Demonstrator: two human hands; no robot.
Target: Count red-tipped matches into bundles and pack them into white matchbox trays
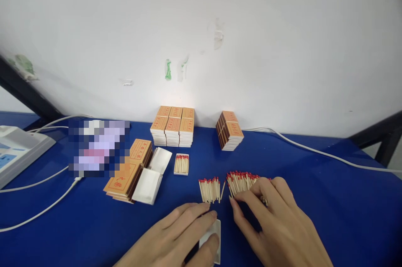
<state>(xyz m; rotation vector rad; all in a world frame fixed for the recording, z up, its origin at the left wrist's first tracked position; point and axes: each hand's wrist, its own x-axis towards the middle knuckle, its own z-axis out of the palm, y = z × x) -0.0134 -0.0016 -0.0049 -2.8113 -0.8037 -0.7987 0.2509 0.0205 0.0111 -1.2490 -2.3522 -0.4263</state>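
Table [317,204]: one, blue.
Box block [173,127]: one, far centre, six columns.
Leaning stack [230,131]: one, right of the block.
Sleeve piles [128,171]: two, left.
Right hand [279,221]: fingers spread loose, tips resting on the larger match heap [241,180], near right.
Left hand [180,237]: thumb and fingers closed on one empty tray [215,229], near centre.
Smaller match heap [210,189]: one, just beyond the tray.
Filled tray [181,164]: one.

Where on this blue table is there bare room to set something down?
Bare: the blue table right of the right hand, up to the white cable; and front left, between the left hand, holding a white tray, and the left cables. Crowded: the middle, with loose matches, a filled tray, empty trays, sleeves and matchbox stacks.
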